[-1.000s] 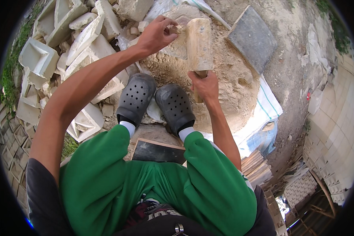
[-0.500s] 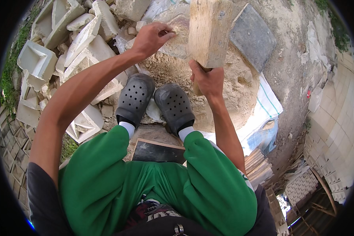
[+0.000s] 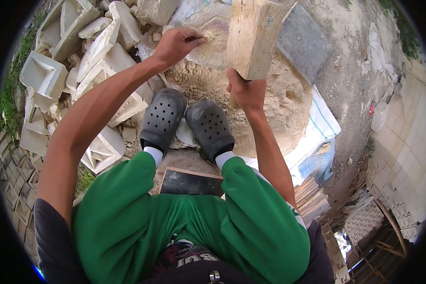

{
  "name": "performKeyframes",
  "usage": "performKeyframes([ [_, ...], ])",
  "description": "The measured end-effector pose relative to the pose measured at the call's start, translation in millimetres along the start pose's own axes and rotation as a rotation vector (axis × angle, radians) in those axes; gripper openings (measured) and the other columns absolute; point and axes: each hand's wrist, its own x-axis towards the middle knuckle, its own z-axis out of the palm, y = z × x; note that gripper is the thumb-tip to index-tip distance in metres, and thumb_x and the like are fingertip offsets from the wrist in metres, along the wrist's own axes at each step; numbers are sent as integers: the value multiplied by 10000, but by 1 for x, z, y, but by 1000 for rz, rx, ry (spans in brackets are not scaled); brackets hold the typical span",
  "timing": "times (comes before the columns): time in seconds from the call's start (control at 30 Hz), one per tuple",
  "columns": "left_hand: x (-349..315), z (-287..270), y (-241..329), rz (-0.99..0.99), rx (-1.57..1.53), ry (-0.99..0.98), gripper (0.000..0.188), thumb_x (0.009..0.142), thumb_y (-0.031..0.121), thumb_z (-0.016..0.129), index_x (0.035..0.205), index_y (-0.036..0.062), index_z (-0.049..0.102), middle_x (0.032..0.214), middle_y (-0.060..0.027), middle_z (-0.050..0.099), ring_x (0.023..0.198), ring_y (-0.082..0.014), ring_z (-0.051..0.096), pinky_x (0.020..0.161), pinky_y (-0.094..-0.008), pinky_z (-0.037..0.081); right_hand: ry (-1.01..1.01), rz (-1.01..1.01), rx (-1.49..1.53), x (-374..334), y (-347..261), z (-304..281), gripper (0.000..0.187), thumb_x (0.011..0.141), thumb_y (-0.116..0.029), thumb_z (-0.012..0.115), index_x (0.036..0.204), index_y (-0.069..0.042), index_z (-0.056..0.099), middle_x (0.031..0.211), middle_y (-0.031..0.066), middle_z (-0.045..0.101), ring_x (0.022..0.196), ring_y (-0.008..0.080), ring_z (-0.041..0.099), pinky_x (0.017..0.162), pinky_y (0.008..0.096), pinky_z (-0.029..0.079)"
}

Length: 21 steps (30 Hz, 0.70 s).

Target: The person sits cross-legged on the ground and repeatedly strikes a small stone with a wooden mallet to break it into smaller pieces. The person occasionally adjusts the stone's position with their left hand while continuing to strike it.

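My right hand [image 3: 247, 91] is wrapped round the handle of a big wooden mallet [image 3: 253, 40], whose pale, block-shaped head stands up over the work spot. Beyond my feet my left hand [image 3: 181, 43] is closed, thumb and fingers pressed together, above a flat, dusty slab [image 3: 212, 52]. Whatever the left fingers pinch, if anything, is too small or hidden to make out. Part of the slab is covered by the mallet head. Around and below it lies a heap of crumbly tan powder [image 3: 270, 120], spread over a white woven sack [image 3: 319, 120].
Broken cream-coloured blocks [image 3: 99, 52] are piled at the left. A dark grey square plate [image 3: 304, 43] leans at the powder's far right edge. My grey clogs [image 3: 163, 113] stand close to the heap. Stacked pale tiles [image 3: 397, 161] line the right side, near thin wooden strips [image 3: 310, 199].
The mallet head has tilted slightly, and my right hand has shifted a little to the left with it. My left hand has drawn slightly left, still pinched over the slab.
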Motion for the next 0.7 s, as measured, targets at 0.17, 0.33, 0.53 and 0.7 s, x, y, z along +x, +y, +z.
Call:
performKeyframes([
  [0.17,-1,-4,-4,19,-3,-10,233,883,229,771,1021,42,765,939,-104,749,796,-172,694,725,-300,539,-196,305,-120,9,21,7,310,797,-264,716,898,29,703,636,82,688,544,190,693,579,341,546],
  [0.33,-3,-1,-7,-17,-42,12,211,881,196,772,1023,40,764,928,-91,747,787,-155,685,724,-287,534,-90,224,-72,7,-7,-10,197,840,-118,687,927,51,635,678,76,651,505,156,629,469,318,497],
  [0.53,-2,1,-7,75,-12,29,187,888,160,763,1022,29,757,933,-81,743,786,-123,668,734,-279,528,2,-47,-10,-2,29,20,223,813,-144,714,904,52,659,692,79,659,519,158,641,489,308,515],
  [0.7,-4,1,-19,44,-21,34,191,882,166,758,1023,36,757,933,-108,739,788,-177,691,725,-297,536,-165,272,-164,9,-8,6,427,775,-286,722,1003,73,677,814,189,729,768,313,730,711,396,564],
])
